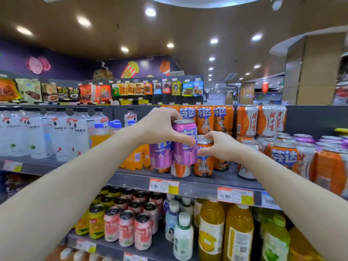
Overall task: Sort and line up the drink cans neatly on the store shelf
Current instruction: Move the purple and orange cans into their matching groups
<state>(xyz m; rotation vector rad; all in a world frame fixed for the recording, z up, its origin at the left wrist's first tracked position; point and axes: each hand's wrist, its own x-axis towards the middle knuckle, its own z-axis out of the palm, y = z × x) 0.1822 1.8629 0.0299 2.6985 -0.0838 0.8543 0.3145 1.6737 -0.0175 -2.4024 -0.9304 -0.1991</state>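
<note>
While both arms reach forward, the shelf carries the stock at grip level. Water bottles fill the span well to the left of the left hand. A back row of orange cans stands behind and above both hands, with white-and-orange cans to the right of that row. Mixed cans crowd the board just right of the right hand. On the lower shelf, beneath the arms, stand pink cans and juice bottles.

The left hand grips the purple can: fingers curl over its rear rim, and the thumb presses across its front. The can is upright, with its base above the board and in front of a white can. A second purple can sits just under the left palm, beside the held one.

The right hand grips the orange can from above, with fingers over its lid and the thumb on its side. This can stands on the board, just right of the purple can. Tags hang on the shelf edge below both grips.
</note>
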